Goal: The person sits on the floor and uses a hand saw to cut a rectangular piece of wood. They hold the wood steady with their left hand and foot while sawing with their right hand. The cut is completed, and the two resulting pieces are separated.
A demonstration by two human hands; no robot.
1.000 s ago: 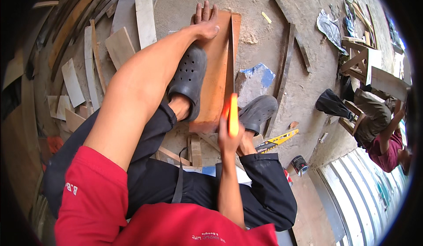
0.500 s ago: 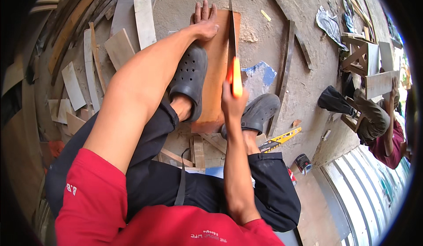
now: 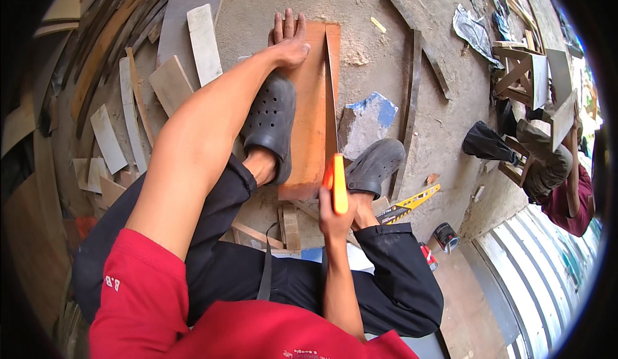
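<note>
A long reddish-brown board point(image 3: 304, 134) lies lengthwise in front of me. My left hand point(image 3: 288, 45) presses on its far left corner, fingers stretched out and spread toward the far edge. In my right hand point(image 3: 336, 216) is the orange-and-yellow handle of a handsaw point(image 3: 331, 111), fingers wrapped round it just past the board's near end. The saw's blade points away from me along the board's right side, in a long cut line. My left black clog point(image 3: 270, 118) rests on the board's left edge; the right clog point(image 3: 376, 166) stands to its right.
A blue-painted concrete chunk point(image 3: 368, 121) sits right of the board, with dark wooden strips point(image 3: 415, 82) beyond it. Wood offcuts point(image 3: 174, 85) litter the left. A yellow-and-black sleeve point(image 3: 412, 203) and a can point(image 3: 445, 237) lie near my right knee. At far right a person holds a plank point(image 3: 562, 119).
My right hand has pulled the saw toward me, its handle now at the board's near end. My left hand stays on the board. At far right the other person's plank has tilted.
</note>
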